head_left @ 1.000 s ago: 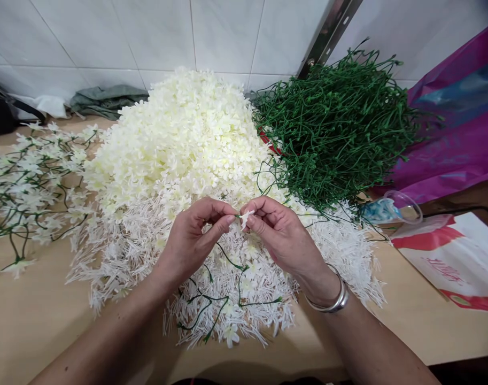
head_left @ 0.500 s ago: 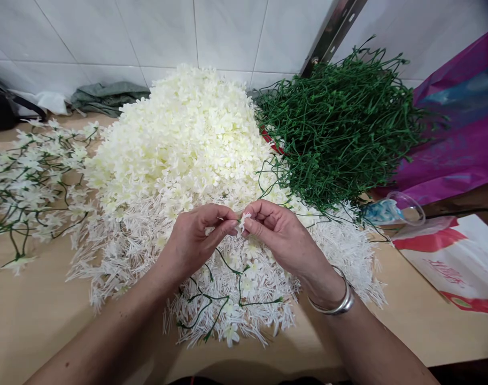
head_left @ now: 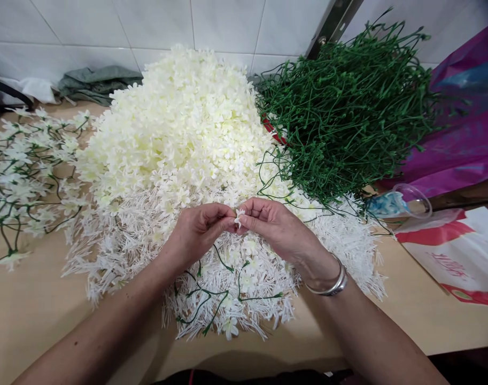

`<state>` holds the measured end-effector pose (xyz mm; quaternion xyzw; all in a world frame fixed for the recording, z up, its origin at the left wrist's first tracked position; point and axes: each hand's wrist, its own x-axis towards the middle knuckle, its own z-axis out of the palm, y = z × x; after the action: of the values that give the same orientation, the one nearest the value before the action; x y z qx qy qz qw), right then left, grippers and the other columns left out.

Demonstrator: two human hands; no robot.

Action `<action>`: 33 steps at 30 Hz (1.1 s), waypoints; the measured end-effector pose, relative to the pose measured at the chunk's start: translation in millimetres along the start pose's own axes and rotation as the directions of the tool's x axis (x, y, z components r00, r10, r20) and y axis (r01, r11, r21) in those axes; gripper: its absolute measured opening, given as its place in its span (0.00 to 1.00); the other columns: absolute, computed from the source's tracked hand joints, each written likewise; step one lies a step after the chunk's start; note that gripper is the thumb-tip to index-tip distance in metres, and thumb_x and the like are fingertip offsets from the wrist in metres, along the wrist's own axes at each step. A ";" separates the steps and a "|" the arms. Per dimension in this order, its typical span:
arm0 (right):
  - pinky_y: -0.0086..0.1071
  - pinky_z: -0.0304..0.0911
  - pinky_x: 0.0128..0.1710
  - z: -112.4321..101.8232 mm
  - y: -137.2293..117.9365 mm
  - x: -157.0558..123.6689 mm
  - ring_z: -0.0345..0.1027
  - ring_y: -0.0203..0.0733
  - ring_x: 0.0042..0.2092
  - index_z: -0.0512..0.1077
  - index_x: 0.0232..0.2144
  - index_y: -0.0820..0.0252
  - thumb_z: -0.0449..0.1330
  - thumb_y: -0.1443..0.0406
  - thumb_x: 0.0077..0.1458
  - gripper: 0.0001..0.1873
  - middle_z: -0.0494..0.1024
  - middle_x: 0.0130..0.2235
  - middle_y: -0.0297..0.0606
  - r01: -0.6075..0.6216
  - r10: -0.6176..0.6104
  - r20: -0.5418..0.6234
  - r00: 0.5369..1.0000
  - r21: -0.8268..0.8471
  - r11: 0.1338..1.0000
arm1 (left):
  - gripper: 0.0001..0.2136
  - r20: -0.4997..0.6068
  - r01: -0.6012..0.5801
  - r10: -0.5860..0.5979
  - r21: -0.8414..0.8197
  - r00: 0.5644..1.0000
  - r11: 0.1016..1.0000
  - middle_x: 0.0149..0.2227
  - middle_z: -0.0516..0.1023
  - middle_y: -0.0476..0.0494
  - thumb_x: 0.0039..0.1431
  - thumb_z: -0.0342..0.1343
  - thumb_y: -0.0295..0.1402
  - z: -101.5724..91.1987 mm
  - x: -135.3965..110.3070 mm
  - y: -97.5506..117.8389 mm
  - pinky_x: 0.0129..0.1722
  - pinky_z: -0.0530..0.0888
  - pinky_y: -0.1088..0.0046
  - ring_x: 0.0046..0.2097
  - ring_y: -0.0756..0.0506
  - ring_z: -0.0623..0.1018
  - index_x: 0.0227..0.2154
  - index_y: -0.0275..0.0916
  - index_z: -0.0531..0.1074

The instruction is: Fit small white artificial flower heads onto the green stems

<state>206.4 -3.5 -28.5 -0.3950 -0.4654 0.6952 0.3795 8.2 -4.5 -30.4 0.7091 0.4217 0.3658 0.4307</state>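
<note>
In front of my chest, my right hand (head_left: 270, 227) pinches a small white artificial flower (head_left: 239, 216) between thumb and fingertips. My left hand (head_left: 201, 229) is closed against it, fingertips meeting the flower's base. A green plastic stem seems to be in that pinch, though the fingers mostly hide it. Below the hands, a branched green stem (head_left: 214, 292) with a few white blossoms lies over white stringy pieces (head_left: 123, 243). Directly behind rises a large heap of cream-white flower heads (head_left: 187, 123).
Green stems (head_left: 348, 112) are piled at the back right, beside a purple bag (head_left: 468, 133). A clear plastic cup (head_left: 400, 202) lies near a red-and-white paper bag (head_left: 452, 251). Assembled flower sprays (head_left: 31, 166) spread at the left. Dark cloth (head_left: 99, 84) rests by the tiled wall.
Both hands stay together at nearly the same spot, and the fingertips have drawn closer around the flower. The view has shifted slightly.
</note>
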 end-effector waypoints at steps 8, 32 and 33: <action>0.35 0.71 0.42 0.4 -0.9 2.2 0.73 0.35 0.34 0.76 0.30 0.58 0.74 0.58 0.53 0.13 0.79 0.30 0.32 -0.037 0.037 0.009 0.999 0.037 0.999 | 0.04 -0.022 -0.054 0.054 0.019 0.998 0.998 0.31 0.87 0.49 0.66 0.61 0.32 0.0 0.0 -5.9 0.33 0.77 0.76 0.33 0.48 0.85 0.36 0.41 0.80; 0.35 0.68 0.40 -7.8 -22.0 -10.7 0.71 0.39 0.39 0.75 0.37 0.56 0.62 0.70 0.64 0.04 0.77 0.36 0.34 0.333 -0.620 -0.219 0.754 -0.686 0.647 | 0.08 -0.382 -0.118 -0.172 -0.628 0.908 0.769 0.38 0.82 0.55 0.63 0.67 0.29 -10.3 6.5 7.8 0.44 0.80 0.78 0.39 0.52 0.85 0.36 0.45 0.72; 0.36 0.68 0.40 -6.9 -21.7 -11.1 0.71 0.40 0.39 0.75 0.37 0.56 0.61 0.71 0.64 0.05 0.76 0.37 0.35 0.329 -0.649 -0.155 0.744 -0.761 0.559 | 0.07 -0.403 -0.126 -0.180 -0.624 0.897 0.771 0.38 0.82 0.55 0.63 0.66 0.29 -11.8 6.7 7.7 0.44 0.80 0.78 0.39 0.52 0.85 0.34 0.43 0.72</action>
<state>220.5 -5.1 -7.6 -0.4962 -0.6889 0.2286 0.4764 2.5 3.1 -18.0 0.4131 0.3693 0.6308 0.5432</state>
